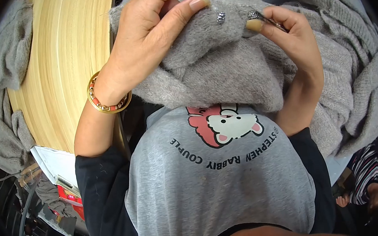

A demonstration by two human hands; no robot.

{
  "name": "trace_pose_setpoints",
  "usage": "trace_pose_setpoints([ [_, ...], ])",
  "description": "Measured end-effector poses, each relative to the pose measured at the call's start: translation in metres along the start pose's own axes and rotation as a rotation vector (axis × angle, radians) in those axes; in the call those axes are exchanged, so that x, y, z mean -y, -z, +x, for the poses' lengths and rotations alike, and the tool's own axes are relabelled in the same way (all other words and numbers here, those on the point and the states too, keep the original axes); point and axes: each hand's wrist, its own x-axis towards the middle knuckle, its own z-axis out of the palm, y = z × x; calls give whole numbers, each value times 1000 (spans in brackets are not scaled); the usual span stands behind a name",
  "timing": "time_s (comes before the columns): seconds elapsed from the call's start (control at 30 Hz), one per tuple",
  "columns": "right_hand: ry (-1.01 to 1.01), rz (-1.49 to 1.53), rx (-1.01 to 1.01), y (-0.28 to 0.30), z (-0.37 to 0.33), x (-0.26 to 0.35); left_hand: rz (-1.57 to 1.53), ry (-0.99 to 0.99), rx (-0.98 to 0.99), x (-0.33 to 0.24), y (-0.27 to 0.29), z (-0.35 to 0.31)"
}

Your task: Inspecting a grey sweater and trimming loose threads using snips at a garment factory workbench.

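A pale wood-grain worktop spreads along the left side, its streaks bent by the lens and its inner edge dark. Below its near end sits a white panel, with a red object just beside it, too partly hidden to identify. A grey tube curves through the dim lower-left area, while brighter light falls across the wood

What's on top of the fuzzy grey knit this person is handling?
The grey knit garment bears one sparkly ornament; a second ornament shows beside the right fingers. Whatever lies beneath its folds is covered.
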Motion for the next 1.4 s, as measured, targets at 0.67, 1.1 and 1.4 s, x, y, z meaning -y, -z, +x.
trace_pose_setpoints([
  [0.67,417,-282,-57,-17,-2,47,412,925,-89,-70,-30,36],
  [1.1,554,-287,-20,-14,6,42,349,640,-42,-50,-11,7],
  [1.4,366,-154,-56,-9,-3,71,359,685,-11,-52,-12,9],
])
